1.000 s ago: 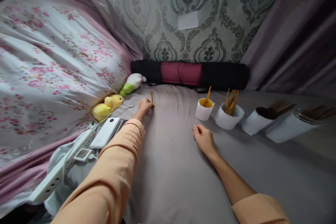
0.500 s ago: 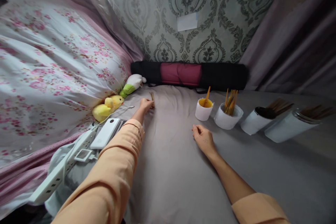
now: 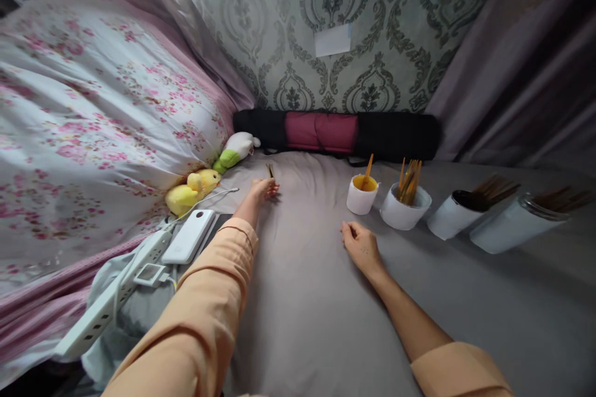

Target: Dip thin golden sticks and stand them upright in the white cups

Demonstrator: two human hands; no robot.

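My left hand (image 3: 263, 188) reaches far out over the grey bed sheet (image 3: 302, 298) and pinches a few thin brown sticks (image 3: 270, 170) that stand up from its fingers. My right hand (image 3: 361, 247) rests on the sheet with its fingers loosely curled and nothing visible in it. Just beyond it stand a white cup of yellow paste (image 3: 362, 193) with one stick in it and a white cup (image 3: 404, 206) holding several yellow-tipped sticks.
Two more white containers (image 3: 451, 214) (image 3: 512, 226) with dark sticks lean at the right. A yellow plush duck (image 3: 190, 191), a white power bank (image 3: 189, 237) and a power strip (image 3: 112, 298) lie at the left by a floral quilt (image 3: 93, 111). A black and maroon roll (image 3: 335, 130) lies along the wall.
My left hand has lifted slightly and shifted right, raising the sticks off the sheet. My right hand has stayed where it was.
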